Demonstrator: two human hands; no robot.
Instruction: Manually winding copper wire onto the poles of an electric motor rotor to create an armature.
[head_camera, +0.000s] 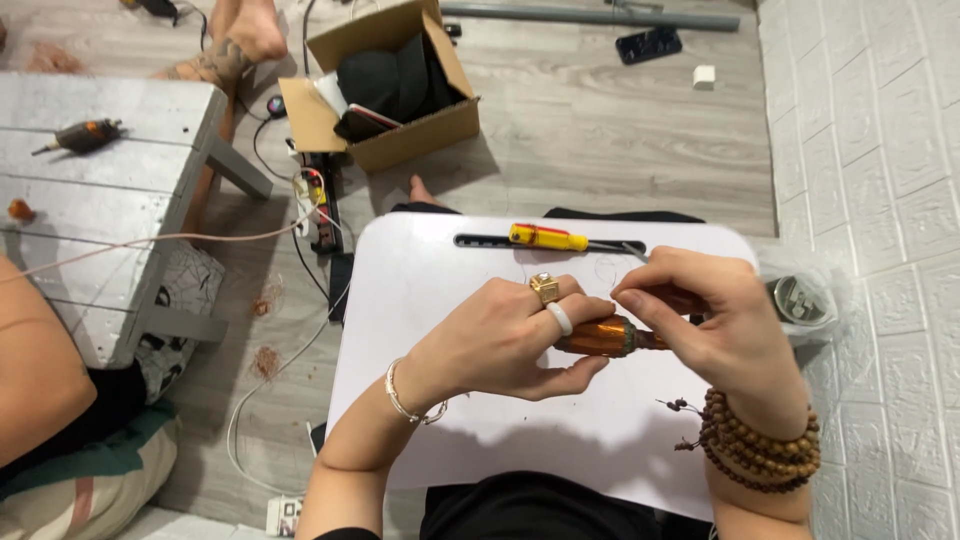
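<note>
Both my hands hold a small motor armature (603, 337) wound with copper wire, above a white lap table (430, 290). My left hand (505, 338), with a gold ring, a white ring and a silver bracelet, grips the copper winding from the left. My right hand (712, 322), wearing wooden bead bracelets, pinches the armature's shaft end from the right, its fingertips meeting the left hand's. A yellow screwdriver (548, 238) lies in the groove at the table's far edge.
A cardboard box (400, 130) with dark cloth stands on the wooden floor ahead. To the left is a grey bench (110, 200) with another armature (85, 135) on it, another person's arm and feet, and cables. A white brick wall rises on the right.
</note>
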